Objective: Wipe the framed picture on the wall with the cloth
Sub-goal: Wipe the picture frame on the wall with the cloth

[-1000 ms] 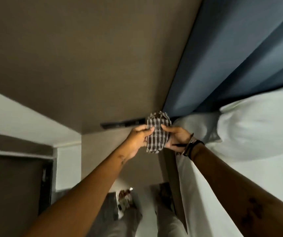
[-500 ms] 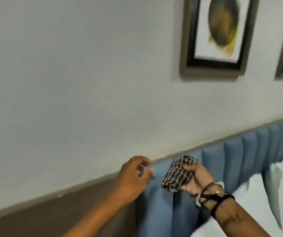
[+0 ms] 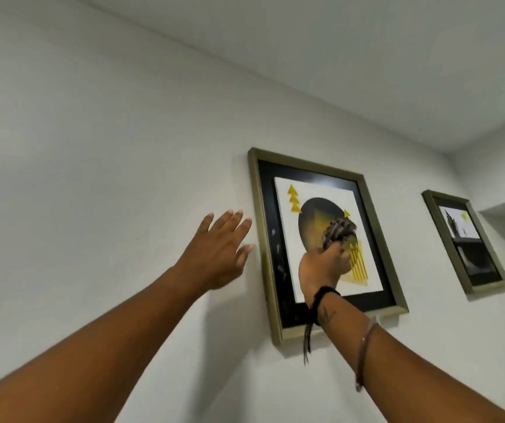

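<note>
Right hand (image 3: 321,267) fingers clamped on bunched cloth (image 3: 338,229) hiding part of framed picture (image 3: 321,239), left hand (image 3: 217,254) fingers spread

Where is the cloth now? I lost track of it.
Head view, right of centre: the cloth is bunched in the right hand, over the framed picture.

White wall (image 3: 98,166) carries the framed picture (image 3: 376,239); a second framed picture (image 3: 489,254) hangs near
</note>
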Motion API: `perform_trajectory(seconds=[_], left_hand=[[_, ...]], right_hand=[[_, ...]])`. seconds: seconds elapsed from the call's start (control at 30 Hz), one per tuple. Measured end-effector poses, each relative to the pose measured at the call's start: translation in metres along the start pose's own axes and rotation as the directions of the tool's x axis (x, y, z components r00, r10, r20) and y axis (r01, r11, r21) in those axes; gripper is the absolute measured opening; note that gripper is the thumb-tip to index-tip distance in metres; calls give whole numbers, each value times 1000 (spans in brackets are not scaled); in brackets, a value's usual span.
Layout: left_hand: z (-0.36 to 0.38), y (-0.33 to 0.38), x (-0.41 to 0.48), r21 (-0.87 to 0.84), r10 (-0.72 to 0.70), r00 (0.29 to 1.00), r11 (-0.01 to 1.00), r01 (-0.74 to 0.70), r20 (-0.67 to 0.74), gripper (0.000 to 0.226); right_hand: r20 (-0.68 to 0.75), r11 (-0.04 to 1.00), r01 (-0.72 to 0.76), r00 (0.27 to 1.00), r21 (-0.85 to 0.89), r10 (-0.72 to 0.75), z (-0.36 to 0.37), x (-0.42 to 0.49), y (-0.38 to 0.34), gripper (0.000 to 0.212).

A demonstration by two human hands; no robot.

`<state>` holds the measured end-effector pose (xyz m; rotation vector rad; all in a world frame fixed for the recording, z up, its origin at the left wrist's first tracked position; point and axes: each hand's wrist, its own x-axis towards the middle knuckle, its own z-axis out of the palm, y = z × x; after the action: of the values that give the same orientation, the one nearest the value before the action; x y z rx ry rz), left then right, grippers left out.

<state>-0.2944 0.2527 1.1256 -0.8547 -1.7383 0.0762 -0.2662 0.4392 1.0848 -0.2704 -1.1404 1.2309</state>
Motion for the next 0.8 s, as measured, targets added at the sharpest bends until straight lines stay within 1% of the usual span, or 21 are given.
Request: perform_trajectory(seconds=[0.07,0.13,0.23,0.3,0.37,0.43,0.5,0.63,0.73,0.8], left_hand=[[-1,-1,44,57,-13,999,998,14,-32,59],[2,0,83,97,-14,999,995,17,-29,58],[13,1,117,130,-25,999,991,20,36,59],[27,1,126,170,-41,995,985,25,88,60],[37,-2,129,197,-44,996,980,27,83,61],[43,-5,132,189,-28,998,982,19,49,62],[43,-9,135,158,-14,999,987,8,35,66],[41,-12,140,143,-8,998,990,-2,68,77],[38,-14,143,205,4,993,978,-29,120,82],[37,-14,142,266,12,990,963,-49,138,84]], right_hand=[[52,988,128,991,-83,-124,23,24,-1,39],[136,954,265,959,-137,-247,46,42,2,42],[253,857,473,871,-205,-421,69,43,15,54],[290,799,565,814,-203,-502,75,33,27,60],[339,769,625,758,-135,-557,73,23,38,68],[430,723,685,680,-87,-593,68,17,48,77],[503,708,705,628,-45,-594,61,13,53,83],[575,740,672,603,7,-553,41,-6,68,89],[610,682,730,558,-38,-562,20,-23,95,96],[619,636,769,529,-62,-580,11,-28,109,96]])
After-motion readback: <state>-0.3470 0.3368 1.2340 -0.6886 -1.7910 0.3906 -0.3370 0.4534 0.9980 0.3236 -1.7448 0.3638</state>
